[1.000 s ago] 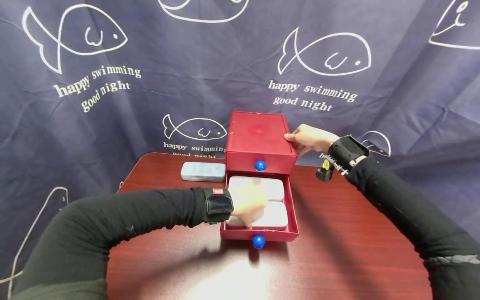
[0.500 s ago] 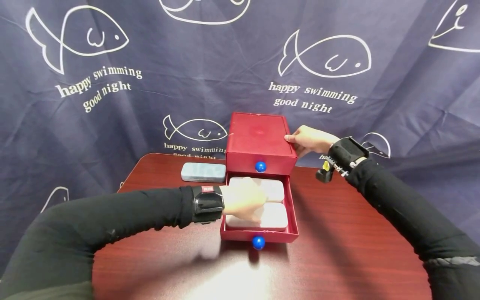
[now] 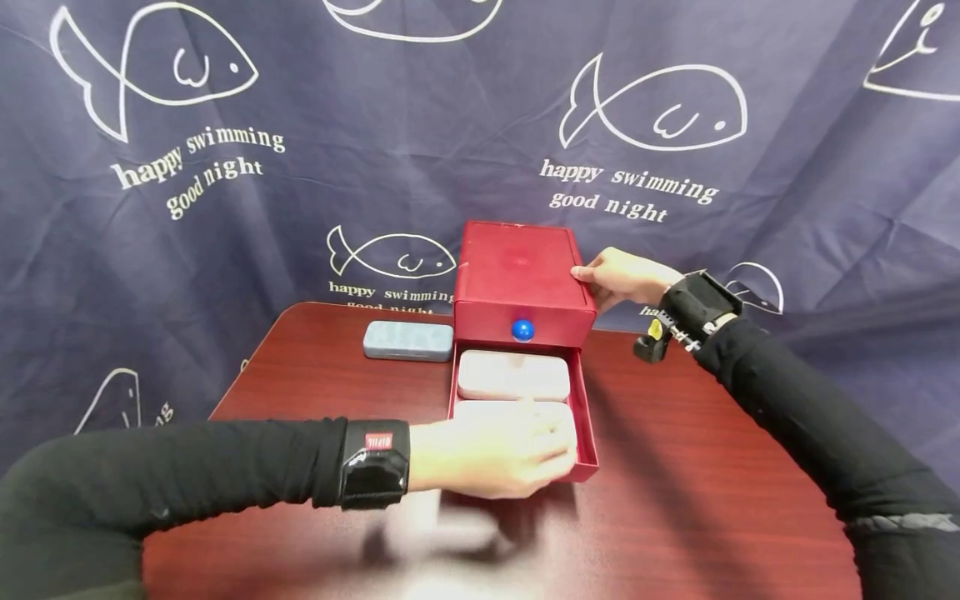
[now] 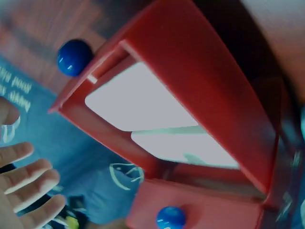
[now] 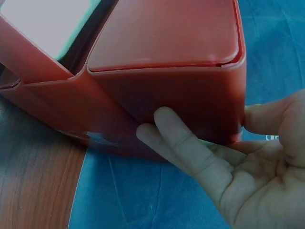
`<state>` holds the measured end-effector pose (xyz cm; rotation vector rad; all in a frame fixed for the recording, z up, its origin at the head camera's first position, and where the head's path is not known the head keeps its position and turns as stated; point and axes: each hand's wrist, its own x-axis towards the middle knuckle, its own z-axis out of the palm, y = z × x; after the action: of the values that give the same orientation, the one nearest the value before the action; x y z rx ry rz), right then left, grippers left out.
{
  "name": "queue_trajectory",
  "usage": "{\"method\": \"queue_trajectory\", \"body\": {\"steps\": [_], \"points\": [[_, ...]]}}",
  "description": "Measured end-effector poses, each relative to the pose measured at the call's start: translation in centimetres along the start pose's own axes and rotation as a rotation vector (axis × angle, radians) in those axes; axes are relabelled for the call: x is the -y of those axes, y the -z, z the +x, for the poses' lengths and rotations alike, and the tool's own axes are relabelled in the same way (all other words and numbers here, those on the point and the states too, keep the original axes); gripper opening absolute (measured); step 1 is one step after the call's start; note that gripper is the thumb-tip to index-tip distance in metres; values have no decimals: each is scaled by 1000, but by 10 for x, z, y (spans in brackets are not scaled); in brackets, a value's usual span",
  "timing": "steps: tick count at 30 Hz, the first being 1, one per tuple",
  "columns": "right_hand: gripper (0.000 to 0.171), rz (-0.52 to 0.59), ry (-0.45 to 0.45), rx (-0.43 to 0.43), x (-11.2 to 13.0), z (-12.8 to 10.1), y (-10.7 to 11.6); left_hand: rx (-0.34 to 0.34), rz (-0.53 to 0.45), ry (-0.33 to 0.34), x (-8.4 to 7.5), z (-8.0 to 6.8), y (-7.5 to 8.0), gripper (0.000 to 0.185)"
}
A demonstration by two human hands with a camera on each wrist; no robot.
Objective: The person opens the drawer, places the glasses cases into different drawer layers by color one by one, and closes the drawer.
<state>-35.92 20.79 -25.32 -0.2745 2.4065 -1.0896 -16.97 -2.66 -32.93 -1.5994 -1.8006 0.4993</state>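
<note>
The red drawer box point(image 3: 517, 279) stands at the far middle of the dark wooden table point(image 3: 675, 467), with its lower drawer point(image 3: 585, 433) pulled out toward the person; two pale flat cases point(image 3: 513, 375) lie in it, one behind the other, and a third, bluish case point(image 3: 408, 340) lies on the table just left of the box; the upper drawer is closed, its blue knob point(image 3: 522, 330) showing

The left hand point(image 3: 495, 454) is laid over the front wall of the open drawer, fingers loosely bent across it and over the near case; whether the drawer's own knob is gripped cannot be told, since it is hidden in the head view; the right hand point(image 3: 622, 275) is pressed against the right side of the box, fingers straight along the wall and thumb at the back corner, as seen from the right wrist point(image 5: 200, 157)

If the drawer is to be slid home, a straight push along its runners is judged best; the box should be kept braced by the right hand so that it is not shoved back; the left fingers should be kept clear of the gap under the upper drawer; a slow pace would keep the cases from shifting
</note>
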Motion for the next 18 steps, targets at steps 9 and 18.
{"method": "queue_trajectory", "body": {"steps": [9, 18], "points": [[44, -15, -9, -10, -2, 3, 1, -53, 356, -275, -29, -11, -2, 30], [45, -13, -8, -12, -3, 3, 1, 112, 408, -420, -48, -14, -13, 30]]}}
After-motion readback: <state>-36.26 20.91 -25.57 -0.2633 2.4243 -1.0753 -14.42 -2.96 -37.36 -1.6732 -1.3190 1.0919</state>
